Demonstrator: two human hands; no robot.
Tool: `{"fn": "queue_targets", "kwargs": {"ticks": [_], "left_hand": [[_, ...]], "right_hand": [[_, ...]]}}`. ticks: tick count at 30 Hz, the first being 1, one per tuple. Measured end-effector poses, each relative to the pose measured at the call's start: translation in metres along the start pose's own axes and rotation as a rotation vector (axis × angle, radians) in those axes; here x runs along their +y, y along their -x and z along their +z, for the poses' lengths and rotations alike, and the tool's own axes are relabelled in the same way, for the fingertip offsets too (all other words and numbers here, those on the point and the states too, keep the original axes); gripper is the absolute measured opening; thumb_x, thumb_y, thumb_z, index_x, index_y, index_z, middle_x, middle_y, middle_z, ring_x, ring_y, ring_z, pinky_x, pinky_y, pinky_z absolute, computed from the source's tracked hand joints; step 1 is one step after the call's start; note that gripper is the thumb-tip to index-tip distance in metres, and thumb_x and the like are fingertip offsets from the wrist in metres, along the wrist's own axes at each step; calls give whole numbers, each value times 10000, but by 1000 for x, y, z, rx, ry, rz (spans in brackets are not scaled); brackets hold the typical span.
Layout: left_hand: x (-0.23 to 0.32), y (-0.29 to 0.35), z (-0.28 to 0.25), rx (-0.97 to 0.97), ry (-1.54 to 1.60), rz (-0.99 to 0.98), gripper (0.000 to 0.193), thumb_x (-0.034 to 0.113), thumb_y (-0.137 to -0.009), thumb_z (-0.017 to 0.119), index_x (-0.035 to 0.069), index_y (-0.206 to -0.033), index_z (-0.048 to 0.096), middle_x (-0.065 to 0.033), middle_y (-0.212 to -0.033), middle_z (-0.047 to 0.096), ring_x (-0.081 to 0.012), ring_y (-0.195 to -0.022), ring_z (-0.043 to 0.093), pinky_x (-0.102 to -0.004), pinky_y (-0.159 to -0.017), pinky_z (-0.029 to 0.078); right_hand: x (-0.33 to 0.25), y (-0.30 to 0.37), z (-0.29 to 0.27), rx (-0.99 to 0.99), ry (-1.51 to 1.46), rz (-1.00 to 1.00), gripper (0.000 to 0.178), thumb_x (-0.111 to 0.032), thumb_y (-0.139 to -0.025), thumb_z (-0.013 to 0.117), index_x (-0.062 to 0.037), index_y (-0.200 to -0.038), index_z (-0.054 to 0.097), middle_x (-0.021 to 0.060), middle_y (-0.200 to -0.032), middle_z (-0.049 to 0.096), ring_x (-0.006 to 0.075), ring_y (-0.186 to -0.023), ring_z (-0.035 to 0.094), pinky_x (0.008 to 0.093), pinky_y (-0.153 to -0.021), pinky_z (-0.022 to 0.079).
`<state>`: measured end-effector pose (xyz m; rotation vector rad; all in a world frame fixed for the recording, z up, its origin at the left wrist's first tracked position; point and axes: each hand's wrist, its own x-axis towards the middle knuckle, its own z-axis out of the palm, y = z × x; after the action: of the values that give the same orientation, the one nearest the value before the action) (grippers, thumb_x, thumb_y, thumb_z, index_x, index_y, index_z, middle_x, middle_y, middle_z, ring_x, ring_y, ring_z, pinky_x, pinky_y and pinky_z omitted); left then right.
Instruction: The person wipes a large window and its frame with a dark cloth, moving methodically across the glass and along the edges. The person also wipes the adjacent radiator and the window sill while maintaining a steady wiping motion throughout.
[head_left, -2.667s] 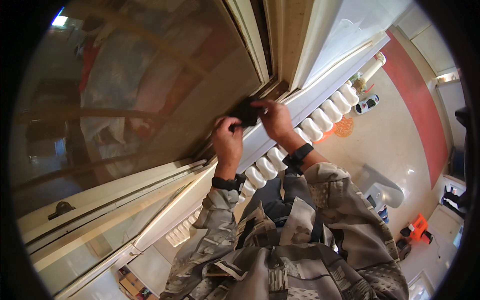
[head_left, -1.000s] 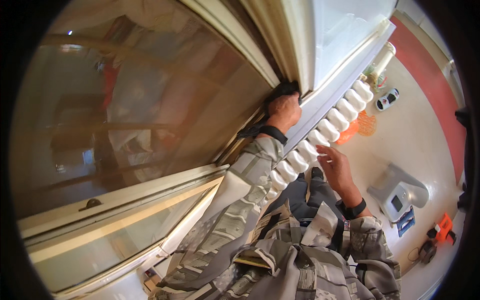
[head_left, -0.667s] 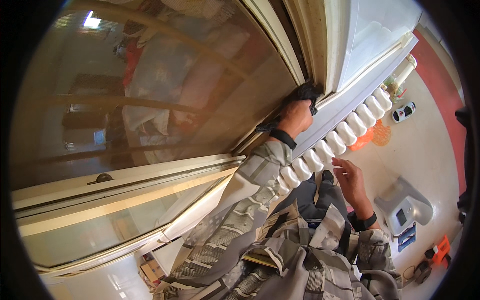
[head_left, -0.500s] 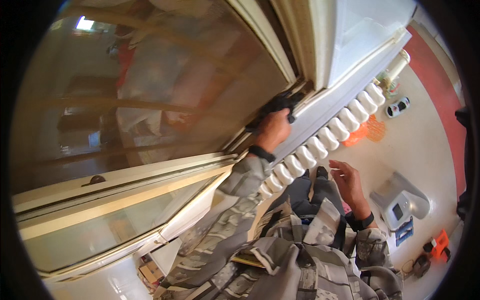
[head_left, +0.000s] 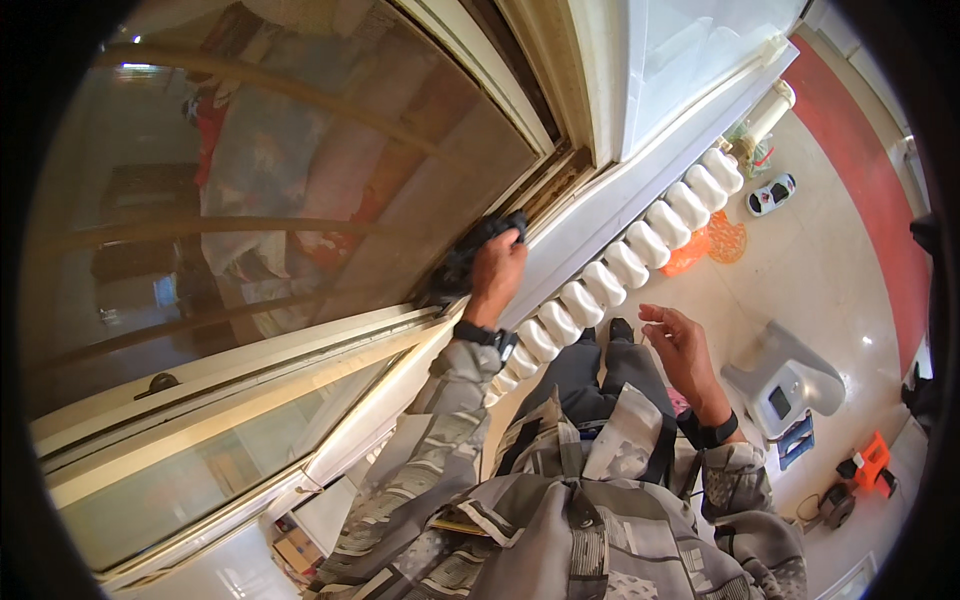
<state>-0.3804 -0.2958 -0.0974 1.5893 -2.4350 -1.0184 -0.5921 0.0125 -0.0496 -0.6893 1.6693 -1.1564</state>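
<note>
Bunching a black cloth (head_left: pixel 458 268) in its curled fingers, the left hand (head_left: pixel 498 265) rests at the lower edge of the dark window pane (head_left: pixel 300 180), and from my end I see the cloth lying along the window track (head_left: pixel 557 188), near the corner where the pale lower frame (head_left: pixel 250 372) meets it. Part of the cloth is hidden under the knuckles, so I can't tell how it is folded. I have the right hand (head_left: pixel 682 350) well apart from it, holding nothing, its fingers loosely bent and parted, just to the right of the white radiator (head_left: pixel 628 265) as I look down. Between the track and the radiator runs a pale sill (head_left: pixel 585 228). Dark bands sit on both wrists, and the sleeves belong to a grey patterned jacket (head_left: pixel 620 525). Past the radiator I make out the light floor (head_left: pixel 830 270) with its red strip (head_left: pixel 862 180), a small white-and-black car-shaped object (head_left: pixel 772 194) and an orange patch (head_left: pixel 726 238). Nearer the right forearm stands a grey plastic object (head_left: pixel 790 385) with a dark panel, a blue piece (head_left: pixel 796 443) just beside it, and an orange-and-black object (head_left: pixel 870 463) lies farther right.
</note>
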Motion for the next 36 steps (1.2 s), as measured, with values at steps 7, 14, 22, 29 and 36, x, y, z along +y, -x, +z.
{"fn": "queue_targets", "kwargs": {"ticks": [7, 14, 22, 29, 36], "left_hand": [[93, -72, 37, -106, 212, 253, 235, 209, -1005, 613, -18, -1047, 659, -221, -781, 728, -337, -591, 708, -458, -538, 589], [80, 31, -19, 430, -103, 175, 374, 206, -1022, 738, 48, -1361, 751, -235, -1292, 763, -431, -1169, 738, -517, -947, 603], [65, 28, -7, 253, -267, 162, 739, 65, -949, 793, 75, -1639, 527, -245, -1577, 569, -447, -1440, 562, -499, -1193, 483], [70, 12, 0, 350, -181, 325, 722, 20, -937, 747, 82, -1628, 547, -218, -1668, 522, -453, -1415, 598, -481, -1162, 528], [84, -28, 16, 312, -280, 490, 644, -11, -943, 632, 69, -1581, 591, -202, -1612, 595, -438, -1305, 650, -478, -1125, 545]], "right_hand": [[-9, 0, 1, -20, -11, 8, 325, -21, -1083, 671, 0, -1401, 733, 97, -1243, 804, 133, -970, 704, 313, -864, 593], [-27, -14, 8, 28, 56, -67, 402, 7, -1057, 688, -18, -1458, 699, 135, -1446, 719, 186, -1003, 739, 335, -889, 619], [-66, -123, 75, -66, 631, -542, 747, 14, -950, 687, -124, -1658, 494, 171, -1710, 503, 410, -1101, 772, 492, -871, 643], [-75, -179, 67, 17, 976, -345, 837, 61, -906, 579, -157, -1700, 431, 141, -1735, 482, 453, -1145, 749, 553, -897, 616], [-85, -216, 81, 140, 1001, -288, 719, -48, -956, 617, -64, -1650, 426, 252, -1445, 684, 465, -1140, 751, 565, -914, 611]]}}
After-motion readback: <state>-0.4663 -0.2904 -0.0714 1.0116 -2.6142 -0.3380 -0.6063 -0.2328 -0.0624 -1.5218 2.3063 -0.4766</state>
